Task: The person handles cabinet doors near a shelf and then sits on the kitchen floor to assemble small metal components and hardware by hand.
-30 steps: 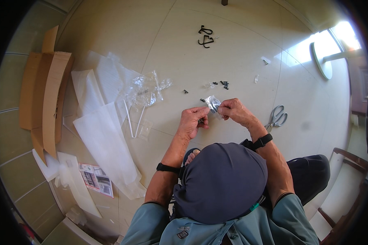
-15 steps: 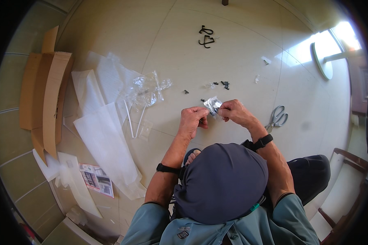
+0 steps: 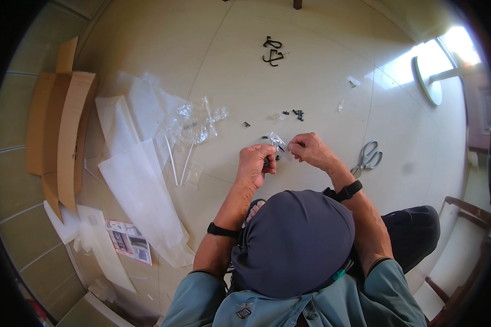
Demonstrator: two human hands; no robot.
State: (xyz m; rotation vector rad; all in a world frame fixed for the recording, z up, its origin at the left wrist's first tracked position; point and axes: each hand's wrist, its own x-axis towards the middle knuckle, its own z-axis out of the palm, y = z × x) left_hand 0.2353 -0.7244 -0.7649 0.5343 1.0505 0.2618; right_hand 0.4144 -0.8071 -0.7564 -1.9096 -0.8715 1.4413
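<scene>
In front of me, a small clear plastic bag (image 3: pixel 276 140) with dark bits inside is held low over the floor. My left hand (image 3: pixel 253 165) is closed on its near left side, and something dark shows within the curled fingers. Opposite it, my right hand (image 3: pixel 314 152) pinches the bag's edge with thumb and forefinger. Just beyond the hands lies a group of small black fittings (image 3: pixel 299 115) beside a crumpled scrap of clear plastic (image 3: pixel 279 115). Another small black fitting (image 3: pixel 246 124) sits off to the left.
Black hooks (image 3: pixel 273 57) lie far ahead. Grey-handled scissors (image 3: pixel 369 157) rest right of my right hand. White foam sheets (image 3: pixel 142 188), crumpled clear wrapping (image 3: pixel 202 117) and white rods (image 3: pixel 173 161) spread leftward, near an open cardboard box (image 3: pixel 71 141) and a printed sheet (image 3: pixel 128 241).
The bag has tilted and slid slightly left, toward my left hand. My right hand's fingers have shifted a little left along it. More dark pieces show around the bag.
</scene>
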